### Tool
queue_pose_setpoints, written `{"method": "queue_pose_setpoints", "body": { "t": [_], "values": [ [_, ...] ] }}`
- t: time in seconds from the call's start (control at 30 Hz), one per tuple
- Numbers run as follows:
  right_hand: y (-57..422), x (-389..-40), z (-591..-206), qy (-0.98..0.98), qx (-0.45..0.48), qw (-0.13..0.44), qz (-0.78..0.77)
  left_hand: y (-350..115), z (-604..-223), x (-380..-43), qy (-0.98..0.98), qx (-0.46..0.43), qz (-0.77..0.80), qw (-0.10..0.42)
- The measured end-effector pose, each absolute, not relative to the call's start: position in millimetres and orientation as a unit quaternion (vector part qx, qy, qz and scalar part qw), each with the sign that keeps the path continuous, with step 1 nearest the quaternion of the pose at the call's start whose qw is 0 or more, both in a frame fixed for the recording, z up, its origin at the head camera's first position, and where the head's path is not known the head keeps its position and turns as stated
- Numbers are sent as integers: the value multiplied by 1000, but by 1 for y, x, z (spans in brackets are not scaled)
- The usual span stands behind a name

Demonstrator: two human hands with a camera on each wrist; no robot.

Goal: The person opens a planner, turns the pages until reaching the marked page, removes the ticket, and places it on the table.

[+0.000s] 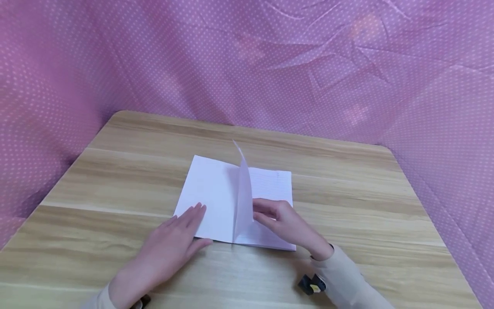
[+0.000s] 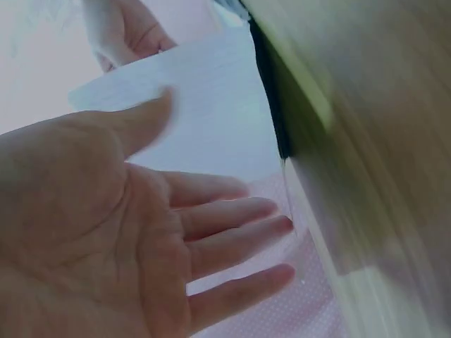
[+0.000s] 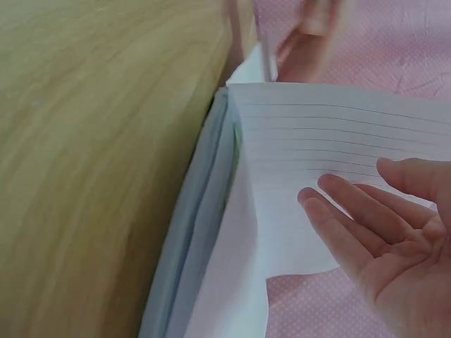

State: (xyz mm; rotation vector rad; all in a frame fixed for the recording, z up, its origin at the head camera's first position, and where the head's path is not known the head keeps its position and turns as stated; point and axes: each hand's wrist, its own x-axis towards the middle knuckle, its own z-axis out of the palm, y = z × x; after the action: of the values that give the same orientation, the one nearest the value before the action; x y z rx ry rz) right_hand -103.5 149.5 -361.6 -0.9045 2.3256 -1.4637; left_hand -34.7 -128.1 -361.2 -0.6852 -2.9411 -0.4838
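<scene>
Centrally, head view: one notebook (image 1: 214,193), white-paged, spread on a wood-grain bench (image 1: 347,193), its left page plain-looking, its right page faintly ruled. One leaf (image 1: 244,206), standing near upright at the fold, its top edge bent leftward. One left hand (image 1: 171,242), palm down, fingers extended, resting on the lower left corner of the left page, thumb just off the lower edge. One right hand (image 1: 283,223), over the right page, fingertips at the free edge of the leaf. One pale sleeve (image 1: 343,274), right arm, with a black device (image 1: 311,284) beside it. One pink dotted cloth (image 1: 231,64), hung behind the bench.

Left wrist view: left hand, palm side, fingers long and slightly parted, gripping nothing; right hand beyond, at the edge of white paper.

Right wrist view: right hand, fingers nearly straight, thumb apart, against or just before the ruled leaf; left hand behind, blurred.
</scene>
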Motion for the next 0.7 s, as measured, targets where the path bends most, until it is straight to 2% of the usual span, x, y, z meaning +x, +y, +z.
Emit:
{"method": "queue_pose_setpoints", "body": {
  "t": [0.3,0.4,0.5,0.7],
  "values": [
    [131,-107,-370,802,-372,115,-453,-134,-346,-42,-943,-198,-234,127],
    [124,-106,-371,818,-387,126,-406,-134,-347,-45,-945,-207,-214,138],
    [119,-104,-373,835,-413,134,-337,-132,-354,-49,-955,-217,-166,117],
    [111,-99,-377,849,-458,139,-224,-134,-375,-52,-970,-222,-95,30]
  ]
}}
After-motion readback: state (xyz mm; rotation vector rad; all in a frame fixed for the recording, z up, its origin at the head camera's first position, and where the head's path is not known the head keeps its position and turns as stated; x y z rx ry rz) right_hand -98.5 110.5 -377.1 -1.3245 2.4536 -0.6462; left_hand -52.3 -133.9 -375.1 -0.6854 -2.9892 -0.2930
